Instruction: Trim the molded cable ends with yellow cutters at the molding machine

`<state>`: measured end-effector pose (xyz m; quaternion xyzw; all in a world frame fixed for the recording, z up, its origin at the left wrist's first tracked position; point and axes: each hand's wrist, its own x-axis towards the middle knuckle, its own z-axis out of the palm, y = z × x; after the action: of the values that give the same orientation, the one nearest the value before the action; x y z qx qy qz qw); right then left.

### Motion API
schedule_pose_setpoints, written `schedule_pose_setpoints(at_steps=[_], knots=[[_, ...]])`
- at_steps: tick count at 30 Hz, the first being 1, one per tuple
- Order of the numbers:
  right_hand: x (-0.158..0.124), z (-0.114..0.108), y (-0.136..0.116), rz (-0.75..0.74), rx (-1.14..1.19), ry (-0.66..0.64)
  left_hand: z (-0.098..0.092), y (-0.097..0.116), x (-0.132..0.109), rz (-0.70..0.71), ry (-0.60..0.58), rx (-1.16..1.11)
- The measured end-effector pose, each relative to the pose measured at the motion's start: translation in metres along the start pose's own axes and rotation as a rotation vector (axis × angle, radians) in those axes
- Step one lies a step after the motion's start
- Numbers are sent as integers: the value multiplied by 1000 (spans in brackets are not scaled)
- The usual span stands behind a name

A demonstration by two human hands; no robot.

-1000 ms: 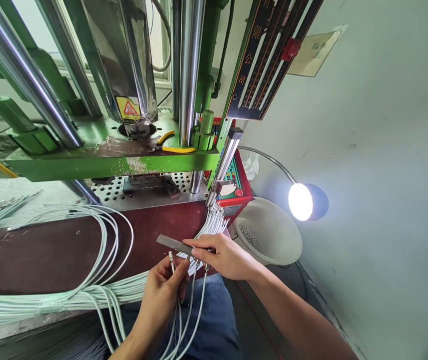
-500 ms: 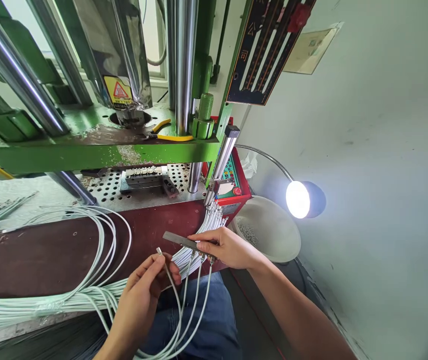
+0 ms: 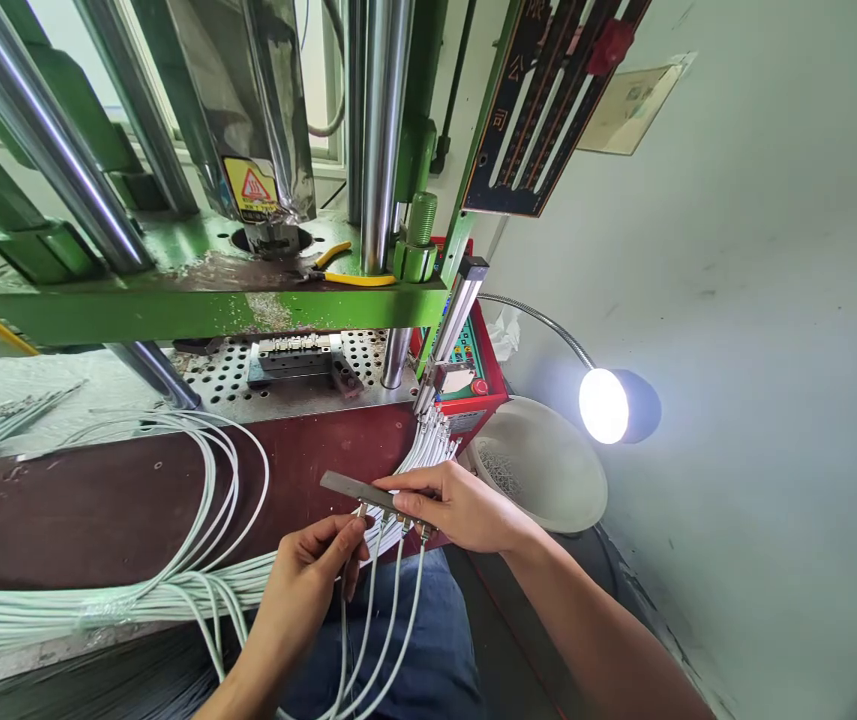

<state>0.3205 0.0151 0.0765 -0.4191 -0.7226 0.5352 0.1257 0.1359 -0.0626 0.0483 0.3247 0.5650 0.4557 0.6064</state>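
Fingertips of the right hand (image 3: 465, 510) pinch one end of a flat metal bar (image 3: 349, 489) and hold it level just off the bench's (image 3: 98, 500) front edge. This seems to leave its free end and underside open to the other hand. The left hand (image 3: 308, 580) is closed narrowly, thumb and forefinger, on a plug (image 3: 361, 512). The plug's tip meets the bar's underside beside a few more plugs (image 3: 403, 523) seated there. Their cables (image 3: 390, 620) hang slack over the lap, so little pulls on the bar.

A bundle (image 3: 98, 600) of the same pale cable lies along the front-left edge, with loops on the brown top, probably kept within the left hand's reach. Another fan of cable ends (image 3: 432, 445) sits at the right corner, against the red box (image 3: 473, 370). Behind stands the green press (image 3: 210, 300), with a mould (image 3: 297, 355) on its perforated plate and pliers (image 3: 353, 275) parked on top. Off the right end are a bowl (image 3: 540, 470) and a lamp (image 3: 608, 405), which is turned toward the hands.
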Motion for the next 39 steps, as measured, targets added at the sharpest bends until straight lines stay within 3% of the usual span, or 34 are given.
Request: schedule_pose_setpoints(at_steps=[12, 17, 21, 27, 32, 39], knots=[[-1, 10, -5, -109, -65, 82, -1, 6, 5, -33, 25, -2], [2, 3, -6, -70, -1, 10, 1, 9, 2, -49, -80, -67], [4, 3, -8, -70, 15, 33, 9, 3, -2, -128, -220, -82], [5, 2, -8, -44, 6, 12, 12, -9, -7, -147, -229, -87], [6, -4, -3, -33, 37, 105, 9, -14, -13, -222, -237, -143], [4, 3, -3, -35, 57, 1, 10, -7, -11, -271, -268, -299]])
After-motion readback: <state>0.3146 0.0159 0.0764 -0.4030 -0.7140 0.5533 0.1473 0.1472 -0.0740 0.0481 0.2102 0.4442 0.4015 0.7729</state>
